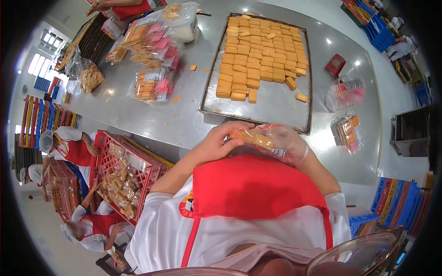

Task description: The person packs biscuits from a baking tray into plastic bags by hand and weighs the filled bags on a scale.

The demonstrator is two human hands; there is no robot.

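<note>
Close in front of the red apron, a clear plastic bag of biscuits (pixel 254 138) with a printed label is held between both hands. My left hand (pixel 222 141) is closed on the bag's left end, thumb in front. My right hand (pixel 293 146), covered by clear plastic that looks like a glove, grips the other end; its fingers are partly hidden. Just beyond the hands lies a metal baking tray (pixel 258 112) carrying rows of rectangular golden biscuits (pixel 262 50). Its near part shows bare metal, with a few loose biscuits at the edge of the rows.
Stacked biscuit packs (pixel 154 85) stand on the steel table (pixel 184 119) at left, near a plastic tub (pixel 184 27). At right lie a red device (pixel 335 65), plastic bags (pixel 345 94) and a filled pack (pixel 348 132). Co-workers handle a red crate (pixel 152 172) at left.
</note>
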